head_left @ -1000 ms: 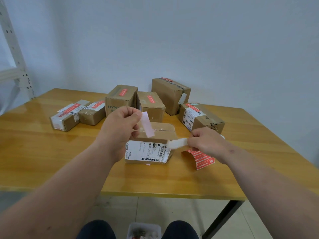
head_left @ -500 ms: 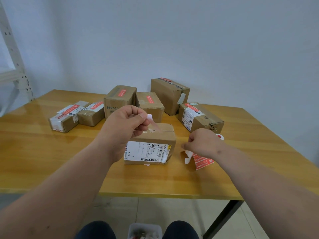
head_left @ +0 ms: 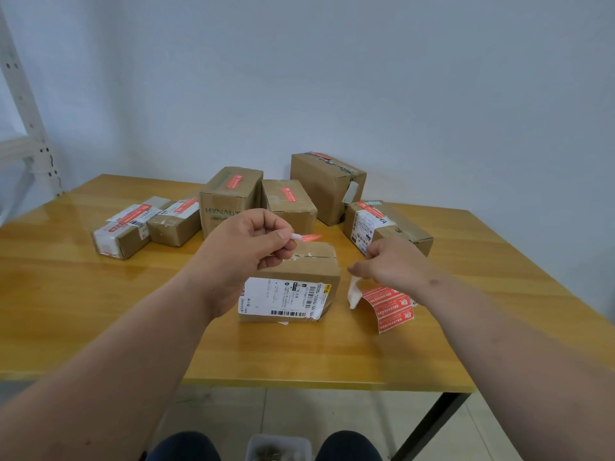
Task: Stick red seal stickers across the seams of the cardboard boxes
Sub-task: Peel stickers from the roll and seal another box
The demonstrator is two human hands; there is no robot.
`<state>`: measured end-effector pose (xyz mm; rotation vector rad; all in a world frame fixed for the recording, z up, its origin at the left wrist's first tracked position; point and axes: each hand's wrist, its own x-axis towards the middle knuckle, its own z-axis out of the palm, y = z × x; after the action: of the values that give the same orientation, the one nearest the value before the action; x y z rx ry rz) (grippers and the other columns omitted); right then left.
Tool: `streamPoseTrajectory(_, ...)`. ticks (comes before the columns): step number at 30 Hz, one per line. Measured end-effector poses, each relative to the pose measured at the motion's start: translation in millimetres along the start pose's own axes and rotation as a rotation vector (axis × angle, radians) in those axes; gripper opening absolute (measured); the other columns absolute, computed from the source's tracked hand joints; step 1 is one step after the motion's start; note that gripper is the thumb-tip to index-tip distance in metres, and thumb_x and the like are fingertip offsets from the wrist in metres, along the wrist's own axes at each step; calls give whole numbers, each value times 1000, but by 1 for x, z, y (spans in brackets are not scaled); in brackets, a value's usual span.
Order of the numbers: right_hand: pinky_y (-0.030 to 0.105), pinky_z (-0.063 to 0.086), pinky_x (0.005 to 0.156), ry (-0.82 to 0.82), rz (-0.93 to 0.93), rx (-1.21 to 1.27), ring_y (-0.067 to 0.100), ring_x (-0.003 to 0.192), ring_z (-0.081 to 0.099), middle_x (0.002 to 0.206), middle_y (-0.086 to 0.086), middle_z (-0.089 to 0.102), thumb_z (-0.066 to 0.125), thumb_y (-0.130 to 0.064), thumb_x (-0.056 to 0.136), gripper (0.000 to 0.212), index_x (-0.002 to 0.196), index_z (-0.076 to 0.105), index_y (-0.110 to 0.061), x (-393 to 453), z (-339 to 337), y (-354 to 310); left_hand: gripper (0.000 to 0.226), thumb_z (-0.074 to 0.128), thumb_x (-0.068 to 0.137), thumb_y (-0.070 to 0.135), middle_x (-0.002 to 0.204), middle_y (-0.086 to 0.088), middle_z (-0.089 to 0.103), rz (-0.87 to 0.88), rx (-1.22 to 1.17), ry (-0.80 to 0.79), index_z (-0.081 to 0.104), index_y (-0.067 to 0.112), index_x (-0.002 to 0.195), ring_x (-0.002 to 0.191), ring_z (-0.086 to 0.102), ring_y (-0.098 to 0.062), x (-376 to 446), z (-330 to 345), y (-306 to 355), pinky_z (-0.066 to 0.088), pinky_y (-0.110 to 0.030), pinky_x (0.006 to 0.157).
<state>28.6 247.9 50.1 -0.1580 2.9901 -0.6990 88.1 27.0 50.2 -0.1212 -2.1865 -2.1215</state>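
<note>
A small cardboard box (head_left: pixel 309 264) with a white shipping label on its near face stands in the middle of the table. My left hand (head_left: pixel 246 242) pinches a red seal sticker (head_left: pixel 307 237) just above the box's taped top seam. My right hand (head_left: pixel 392 262) rests to the right of the box, fingers loosely curled over the white end of the sticker strip (head_left: pixel 387 306), which lies curled on the table with red stickers showing. Whether the fingers grip the strip is hard to tell.
Several other cardboard boxes (head_left: pixel 233 194) with red stickers on top stand in a row behind, across the wooden table (head_left: pixel 83 311). A white metal shelf post (head_left: pixel 30 128) is at the far left. A small container (head_left: pixel 278 449) sits below, between my knees.
My left hand has turned the sticker from upright to flat and lowered it toward the box top. My right hand has dropped the strip end onto the table.
</note>
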Motion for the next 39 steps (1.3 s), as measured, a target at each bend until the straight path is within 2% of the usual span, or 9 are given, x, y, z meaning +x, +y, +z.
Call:
streamPoseTrajectory(2, 22, 39, 60, -25, -25, -16, 14, 80, 56, 85, -1, 61, 73, -19, 83, 15, 76, 60, -20, 0, -1, -2, 9, 58, 95, 9, 78, -3, 71, 0, 7, -5, 66, 11, 90, 78, 65, -14, 0, -1, 1, 53, -35, 85)
streamPoseTrajectory(6, 24, 48, 75, -43, -42, -3, 17, 99, 59, 104, -2, 63, 58, -1, 86, 24, 95, 65, -22, -1, 0, -2, 9, 59, 94, 10, 77, -3, 71, -2, 12, -7, 66, 11, 89, 76, 64, -14, 1, -1, 1, 53, -35, 85)
streamPoseTrajectory(10, 34, 57, 80, -51, -33, 41, 19, 88, 66, 96, 4, 71, 58, -16, 89, 16, 94, 72, -12, 3, 2, 2, 8, 59, 94, 9, 78, -4, 71, -8, 19, -8, 66, 11, 90, 76, 64, -14, 4, -2, 1, 53, -34, 83)
streamPoseTrajectory(13, 33, 55, 75, -17, -50, 108, 18, 85, 68, 91, 4, 71, 60, -24, 92, 17, 93, 71, -11, 5, 3, 4, 8, 60, 94, 9, 79, -4, 71, -8, 21, -17, 67, 10, 90, 76, 65, -15, 6, -1, 0, 53, -35, 84)
streamPoseTrajectory(17, 30, 53, 73, -8, -27, 490, 14, 75, 66, 85, 2, 73, 61, -31, 95, 21, 90, 72, -13, 4, 0, -4, 7, 60, 94, 8, 79, -5, 72, -13, 36, -45, 67, 9, 93, 77, 65, -15, 10, 1, 0, 53, -38, 88)
streamPoseTrajectory(19, 37, 53, 80, -85, -30, 669, 16, 73, 65, 83, 4, 73, 60, -33, 96, 26, 94, 73, -11, 3, -2, -10, 8, 60, 93, 8, 80, -5, 72, -11, 46, -63, 68, 9, 94, 78, 65, -16, 11, 2, 0, 53, -39, 89)
streamPoseTrajectory(23, 32, 47, 72, -220, -37, 865, 17, 66, 60, 76, 5, 70, 56, -39, 97, 33, 89, 72, -11, 4, -4, -24, 10, 60, 93, 6, 84, -8, 73, 2, 92, -101, 69, 10, 93, 81, 67, -17, 11, 1, 1, 53, -41, 91)
streamPoseTrajectory(30, 25, 46, 60, -172, -47, 964, 12, 57, 52, 65, 2, 63, 66, -19, 92, 14, 80, 66, -12, 15, -3, -28, 12, 60, 93, 6, 87, -5, 75, 30, 208, -151, 71, 11, 96, 86, 70, -17, 14, -5, 1, 57, -35, 88)
streamPoseTrajectory(39, 25, 46, 61, -166, -75, 942, 11, 58, 52, 66, 3, 62, 70, -13, 87, 10, 79, 66, -10, 17, 1, -26, 24, 54, 93, 0, 91, -13, 73, -25, 132, -236, 76, 8, 92, 88, 69, -22, 21, -20, 2, 55, -33, 85)
